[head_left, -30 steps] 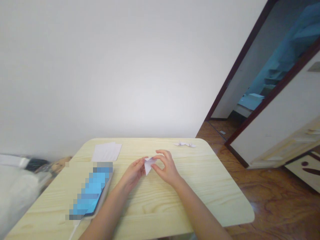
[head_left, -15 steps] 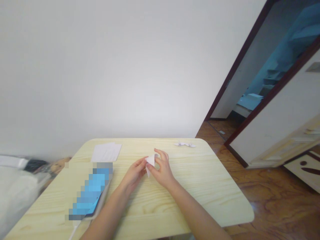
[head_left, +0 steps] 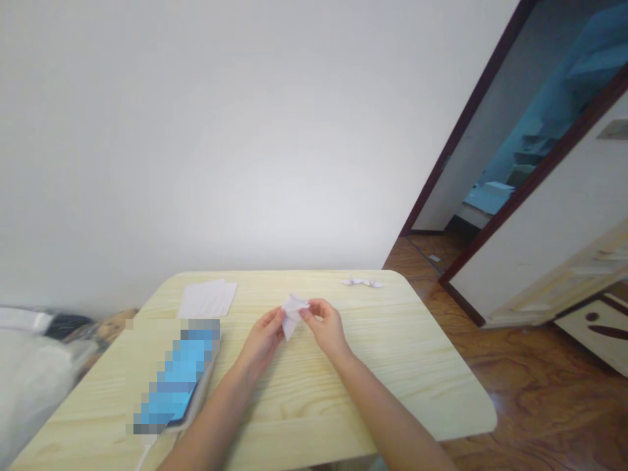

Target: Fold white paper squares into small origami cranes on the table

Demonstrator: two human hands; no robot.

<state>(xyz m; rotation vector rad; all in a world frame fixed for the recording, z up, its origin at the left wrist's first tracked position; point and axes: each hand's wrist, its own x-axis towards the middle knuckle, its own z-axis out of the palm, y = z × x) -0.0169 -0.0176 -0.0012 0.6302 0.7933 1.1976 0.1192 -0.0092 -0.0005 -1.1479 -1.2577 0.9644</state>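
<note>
A small folded piece of white paper (head_left: 292, 313) is held just above the light wooden table (head_left: 392, 386), near its middle. My left hand (head_left: 263, 341) pinches its left side and my right hand (head_left: 326, 325) pinches its right side, fingers closed on it. The paper's narrow tip points down between the two hands.
A stack of white paper sheets (head_left: 207, 299) lies at the table's back left. A tablet with a blurred blue screen (head_left: 176, 378) lies at the left, a cable at its near end. Small folded paper figures (head_left: 363, 282) sit at the back right edge. An open doorway (head_left: 515, 144) is at right.
The right hand's fingers have closed in onto the paper's right side. The paper has been turned and lifted a little, and both hands sit slightly farther back on the table.
</note>
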